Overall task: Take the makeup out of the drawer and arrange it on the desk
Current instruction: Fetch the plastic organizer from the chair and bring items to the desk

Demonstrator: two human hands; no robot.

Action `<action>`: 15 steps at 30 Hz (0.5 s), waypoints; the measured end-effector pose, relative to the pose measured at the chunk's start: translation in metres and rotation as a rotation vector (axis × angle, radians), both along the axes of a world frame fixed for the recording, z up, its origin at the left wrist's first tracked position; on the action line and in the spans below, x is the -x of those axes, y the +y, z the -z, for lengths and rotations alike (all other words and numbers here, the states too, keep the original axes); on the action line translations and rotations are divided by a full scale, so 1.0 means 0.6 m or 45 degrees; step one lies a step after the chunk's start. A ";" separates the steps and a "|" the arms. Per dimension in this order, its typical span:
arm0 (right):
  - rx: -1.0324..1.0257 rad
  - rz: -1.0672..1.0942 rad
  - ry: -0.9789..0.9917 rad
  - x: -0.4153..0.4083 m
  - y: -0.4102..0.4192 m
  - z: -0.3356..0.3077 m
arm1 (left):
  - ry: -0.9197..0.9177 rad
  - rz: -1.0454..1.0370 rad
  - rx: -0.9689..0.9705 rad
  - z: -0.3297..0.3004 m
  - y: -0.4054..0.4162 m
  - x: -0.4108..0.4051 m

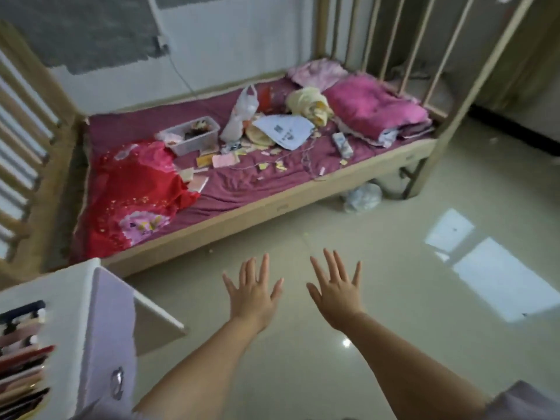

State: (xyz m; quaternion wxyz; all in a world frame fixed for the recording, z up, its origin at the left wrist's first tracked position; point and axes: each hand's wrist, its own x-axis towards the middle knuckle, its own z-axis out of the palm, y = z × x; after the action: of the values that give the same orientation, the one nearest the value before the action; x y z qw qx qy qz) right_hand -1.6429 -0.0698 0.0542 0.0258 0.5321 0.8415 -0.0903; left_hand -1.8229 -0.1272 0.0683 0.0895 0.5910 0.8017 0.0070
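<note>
Holding my left hand [253,294] and right hand [336,294] spread open and empty above the floor [303,344], I judge the task barely begun, with the makeup [21,350] packed inside the open drawer [100,344] at lower left.

Floor [394,298]: glossy tile, reflective. Bed frame [242,219]: pale matt wood. Sheet [242,183]: wrinkled purple cloth. Bin [194,137]: clear plastic. Drawer front [109,328]: smooth white, metal ring handle [116,381].
</note>
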 end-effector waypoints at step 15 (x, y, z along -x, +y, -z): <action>0.126 0.857 0.007 -0.721 -0.093 0.023 | -0.115 0.740 0.130 0.027 0.112 -0.681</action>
State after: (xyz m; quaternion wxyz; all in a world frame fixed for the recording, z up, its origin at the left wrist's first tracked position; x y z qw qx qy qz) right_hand -1.2101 -0.1258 0.0403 0.0179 0.7779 0.6132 -0.1361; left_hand -1.4145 -0.0597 0.0520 0.1527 0.7896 0.5935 -0.0330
